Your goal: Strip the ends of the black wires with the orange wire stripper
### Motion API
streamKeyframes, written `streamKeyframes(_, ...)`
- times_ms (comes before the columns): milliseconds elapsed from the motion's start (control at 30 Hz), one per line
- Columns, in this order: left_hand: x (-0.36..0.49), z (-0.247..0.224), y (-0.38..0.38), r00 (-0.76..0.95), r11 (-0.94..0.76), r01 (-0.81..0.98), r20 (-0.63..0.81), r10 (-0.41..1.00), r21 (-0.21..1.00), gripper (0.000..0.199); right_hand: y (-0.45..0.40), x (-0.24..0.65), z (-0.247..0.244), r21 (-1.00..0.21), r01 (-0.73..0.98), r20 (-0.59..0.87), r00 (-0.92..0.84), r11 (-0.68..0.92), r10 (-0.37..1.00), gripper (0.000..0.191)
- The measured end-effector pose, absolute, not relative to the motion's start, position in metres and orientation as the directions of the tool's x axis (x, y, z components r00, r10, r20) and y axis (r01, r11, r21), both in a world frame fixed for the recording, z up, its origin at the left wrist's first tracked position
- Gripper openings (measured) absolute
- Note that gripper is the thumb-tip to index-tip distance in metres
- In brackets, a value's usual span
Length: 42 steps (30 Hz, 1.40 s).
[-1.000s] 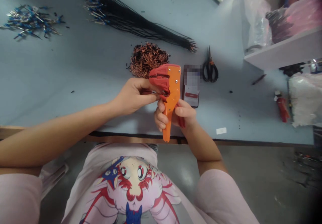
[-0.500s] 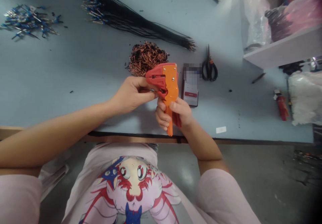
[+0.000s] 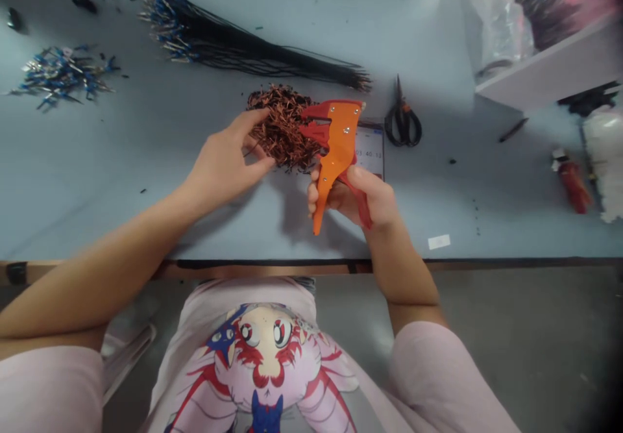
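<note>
The right hand (image 3: 360, 199) clenches an orange wire stripper (image 3: 338, 150) by its handles. The open left hand (image 3: 224, 163) holds nothing, just beside a pile of copper wire clippings (image 3: 282, 128), at its 8 o'clock.

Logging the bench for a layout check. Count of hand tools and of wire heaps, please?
Hand tools: 2 (wire stripper in the right hand; scissors)
Wire heaps: 3 (black wire bundle; blue terminal pile; copper trimmings)
Total: 5
</note>
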State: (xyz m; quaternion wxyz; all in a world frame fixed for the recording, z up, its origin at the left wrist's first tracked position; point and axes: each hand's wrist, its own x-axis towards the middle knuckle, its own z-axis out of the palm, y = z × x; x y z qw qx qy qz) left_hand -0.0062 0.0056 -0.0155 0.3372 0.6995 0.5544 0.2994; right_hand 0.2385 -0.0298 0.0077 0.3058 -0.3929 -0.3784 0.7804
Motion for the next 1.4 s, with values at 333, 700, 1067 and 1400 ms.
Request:
streamKeyframes(333,-0.011,-0.013,0.009,0.235,-0.06,0.691,-0.145,0.961,0.72,0.026,-0.025,0.238,0.003,-0.902,-0.009,-0.409,-0.304,-0.432,0.86,0.055)
streamKeyframes(700,-0.023,0.001,0.016,0.116,-0.127,0.557,0.074,0.99,0.821,0.01,-0.025,0.235,0.001,-0.913,-0.019,-0.381,-0.316,-0.407,0.869,0.05)
streamKeyframes(1067,-0.024,-0.019,0.025,0.095,-0.195,0.655,0.177,0.98,0.73,0.006,-0.027,0.236,0.004,-0.915,-0.026,-0.371,-0.342,-0.404,0.863,0.05)
streamKeyframes(1400,-0.008,-0.006,0.001,0.16,-0.315,0.624,0.277,0.947,0.715,0.014,-0.041,0.234,0.01,-0.874,-0.102,-0.358,-0.525,-0.475,0.772,0.045)
